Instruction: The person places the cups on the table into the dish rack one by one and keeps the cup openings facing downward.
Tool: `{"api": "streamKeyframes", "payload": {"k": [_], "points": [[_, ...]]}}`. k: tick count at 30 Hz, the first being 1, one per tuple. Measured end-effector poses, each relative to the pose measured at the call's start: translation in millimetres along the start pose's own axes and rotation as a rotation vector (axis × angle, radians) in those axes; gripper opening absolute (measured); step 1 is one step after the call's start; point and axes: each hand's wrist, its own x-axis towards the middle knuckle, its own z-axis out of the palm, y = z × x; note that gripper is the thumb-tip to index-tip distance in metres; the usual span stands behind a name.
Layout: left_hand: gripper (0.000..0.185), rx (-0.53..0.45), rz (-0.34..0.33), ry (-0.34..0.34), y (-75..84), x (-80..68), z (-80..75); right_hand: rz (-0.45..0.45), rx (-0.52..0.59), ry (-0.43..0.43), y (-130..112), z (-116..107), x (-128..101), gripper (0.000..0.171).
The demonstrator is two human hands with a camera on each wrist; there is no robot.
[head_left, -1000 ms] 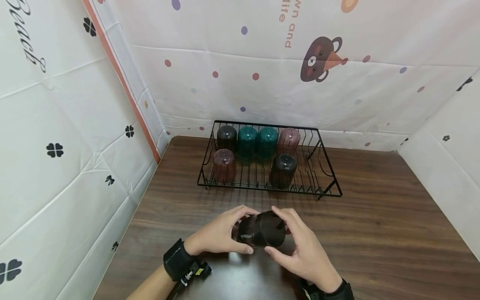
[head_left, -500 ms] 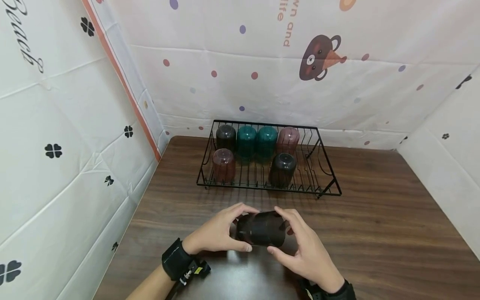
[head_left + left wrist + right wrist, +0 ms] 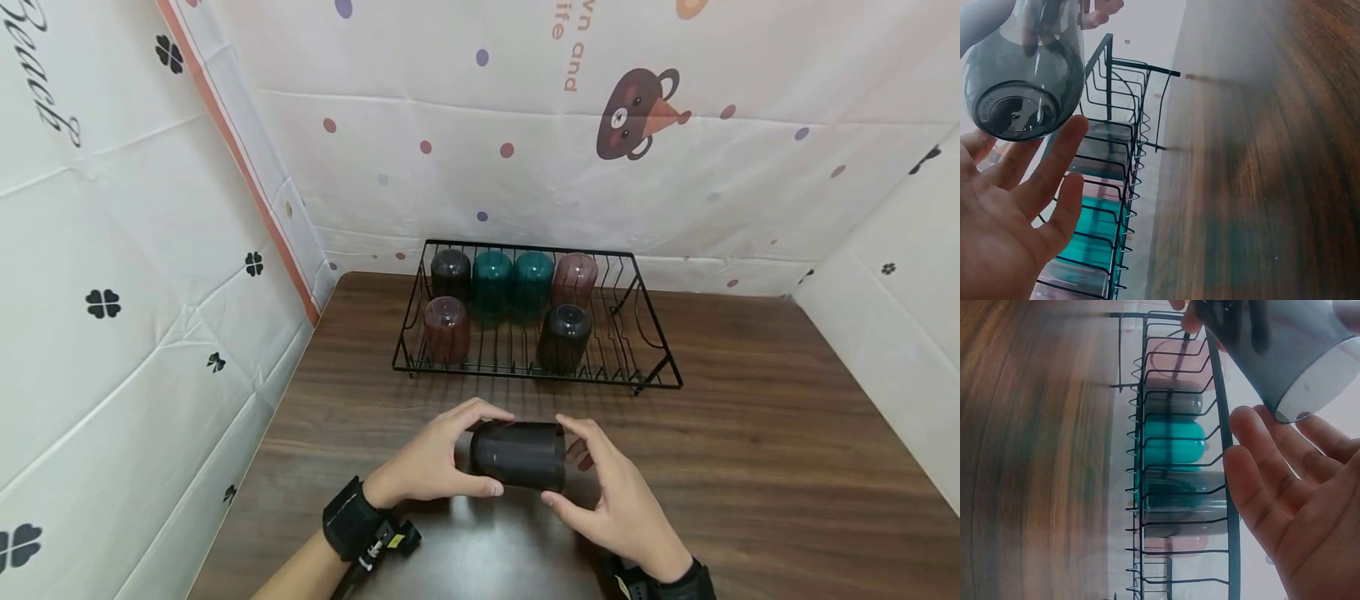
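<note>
We hold a dark cup (image 3: 519, 454) on its side, just above the bench (image 3: 750, 467), in front of the rack (image 3: 652, 367). Our left hand (image 3: 431, 462) grips its base end and our right hand (image 3: 611, 492) its rim end. It looks light, stiff and smooth, likely slippery; the wall is the surest place to grip.

Between your fingers (image 3: 480, 412) you see a smoky dark-grey translucent plastic cup (image 3: 518, 454); beyond them, a black wire rack (image 3: 654, 367) holds teal, reddish and dark cups on the brown wood-grain desk (image 3: 787, 450).
</note>
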Motion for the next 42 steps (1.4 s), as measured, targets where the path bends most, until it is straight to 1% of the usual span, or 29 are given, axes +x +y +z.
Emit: {"api": "streamKeyframes", "payload": {"k": [5, 15, 22, 27, 34, 42], "points": [[0.075, -0.014, 0.001, 0.010, 0.8, -0.1, -0.3, 0.007, -0.001, 0.025, 0.4, 1.0, -0.6, 0.090], [0.074, -0.023, 0.020, 0.028, 0.7, -1.1, -0.3, 0.030, 0.006, 0.018, 0.7, 1.8, -1.6, 0.090], [0.072, -0.014, 0.090, 0.065, -1.6, -1.1, -0.1, 0.051, 0.026, 0.007, 0.6, 2.9, -1.2, 0.087], [0.072, -0.016, 0.121, 0.085, -1.9, -0.1, 0.5, 0.060, 0.027, 0.003, 1.1, 4.1, -1.6, 0.088], [0.073, -0.015, 0.117, 0.113, 1.5, -0.9, 0.9, 0.084, 0.012, -0.011, 2.5, 5.3, -2.8, 0.086], [0.075, -0.011, 0.131, 0.134, 4.6, 1.5, 2.3, 0.101, -0.008, -0.035, 3.8, 6.4, -1.3, 0.082]]}}
